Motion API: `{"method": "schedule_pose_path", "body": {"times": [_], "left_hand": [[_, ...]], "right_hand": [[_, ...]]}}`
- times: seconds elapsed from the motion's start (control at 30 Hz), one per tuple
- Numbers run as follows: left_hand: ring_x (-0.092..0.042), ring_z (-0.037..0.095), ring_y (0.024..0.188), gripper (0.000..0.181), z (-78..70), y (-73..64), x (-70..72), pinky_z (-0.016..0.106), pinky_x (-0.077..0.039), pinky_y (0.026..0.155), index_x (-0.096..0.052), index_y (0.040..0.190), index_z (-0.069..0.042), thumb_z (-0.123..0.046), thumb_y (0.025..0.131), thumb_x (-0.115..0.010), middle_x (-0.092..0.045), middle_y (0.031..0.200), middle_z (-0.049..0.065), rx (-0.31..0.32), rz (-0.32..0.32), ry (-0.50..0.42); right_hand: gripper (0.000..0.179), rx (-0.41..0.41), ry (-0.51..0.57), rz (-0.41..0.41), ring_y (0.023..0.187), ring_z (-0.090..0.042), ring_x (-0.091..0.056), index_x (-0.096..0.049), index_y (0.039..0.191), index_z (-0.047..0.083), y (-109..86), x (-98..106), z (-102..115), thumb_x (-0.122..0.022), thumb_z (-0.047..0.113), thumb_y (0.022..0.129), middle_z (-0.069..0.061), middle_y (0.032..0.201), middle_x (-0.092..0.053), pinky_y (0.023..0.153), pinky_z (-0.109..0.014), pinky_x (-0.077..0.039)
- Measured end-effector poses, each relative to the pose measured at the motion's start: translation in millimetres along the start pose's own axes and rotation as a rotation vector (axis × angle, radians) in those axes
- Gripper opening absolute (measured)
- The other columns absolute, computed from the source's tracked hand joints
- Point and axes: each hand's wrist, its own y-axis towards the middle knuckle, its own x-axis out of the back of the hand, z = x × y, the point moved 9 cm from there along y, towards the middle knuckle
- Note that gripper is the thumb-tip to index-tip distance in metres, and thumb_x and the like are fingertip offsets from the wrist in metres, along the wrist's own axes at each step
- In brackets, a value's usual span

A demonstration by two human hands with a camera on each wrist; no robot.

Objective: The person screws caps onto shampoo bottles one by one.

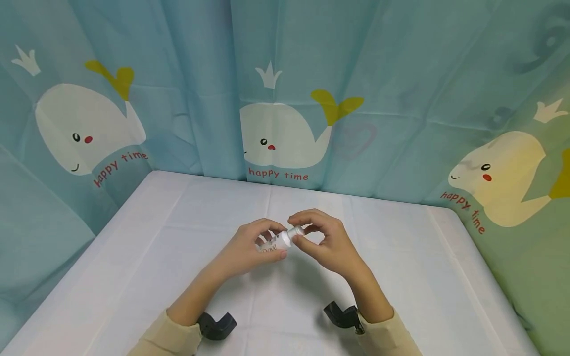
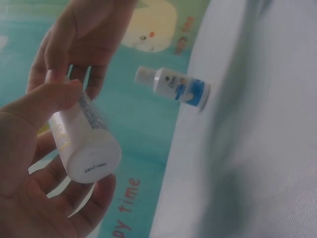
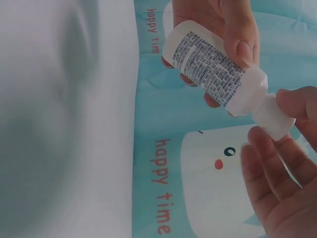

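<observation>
A small white bottle (image 1: 278,242) with printed lettering is tilted above the table, its cap end toward the right. My left hand (image 1: 245,249) grips its body, with the thumb along the near side and fingers curled round the far side. My right hand (image 1: 333,243) pinches the white cap (image 3: 274,117) between thumb and fingers. In the right wrist view, dense small print covers the bottle's label (image 3: 208,69). The bottle's flat base (image 2: 94,157) faces the left wrist camera and carries a printed code. Beyond the hands in that view stands a second white bottle (image 2: 181,88) with a blue lower label.
A white cloth covers the table (image 1: 178,257). Behind and beside it hangs a blue-green curtain (image 1: 196,89) with whale pictures and "happy time" lettering. Black curved wrist mounts (image 1: 216,327) sit at both sleeves, close above the tabletop.
</observation>
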Motion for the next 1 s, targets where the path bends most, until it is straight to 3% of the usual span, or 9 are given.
{"method": "schedule_pose_path", "body": {"times": [0.33,0.73,1.0], "left_hand": [[-0.058,0.009,0.094,0.041,0.4,0.1,1.5,0.029,-0.053,0.08,-0.068,0.116,-0.023,-0.03,0.079,-0.084,-0.065,0.11,-0.014,-0.003,-0.007,0.011],[-0.059,0.011,0.094,0.04,6.2,1.7,3.5,0.032,-0.053,0.08,-0.067,0.116,-0.024,-0.029,0.08,-0.084,-0.065,0.109,-0.013,0.016,-0.014,-0.002],[-0.059,0.011,0.094,0.04,5.2,1.7,1.1,0.034,-0.054,0.081,-0.067,0.116,-0.023,-0.028,0.08,-0.085,-0.065,0.109,-0.013,0.008,-0.007,-0.016]], "right_hand": [[0.014,0.013,-0.022,0.016,0.095,-0.01,-0.065,-0.07,0.103,0.016,0.3,-1.0,2.6,-0.076,0.016,0.09,0.004,0.106,-0.07,0.072,-0.028,-0.057],[0.028,-0.02,-0.02,0.033,0.093,-0.014,-0.067,-0.072,0.117,0.015,-0.9,1.2,-2.6,-0.072,0.007,0.09,0.0,0.112,-0.072,0.074,-0.028,-0.059],[0.03,-0.004,-0.007,0.028,0.106,-0.013,-0.065,-0.069,0.117,0.015,0.1,0.0,-1.5,-0.073,0.007,0.089,0.002,0.118,-0.069,0.081,-0.03,-0.058]]}}
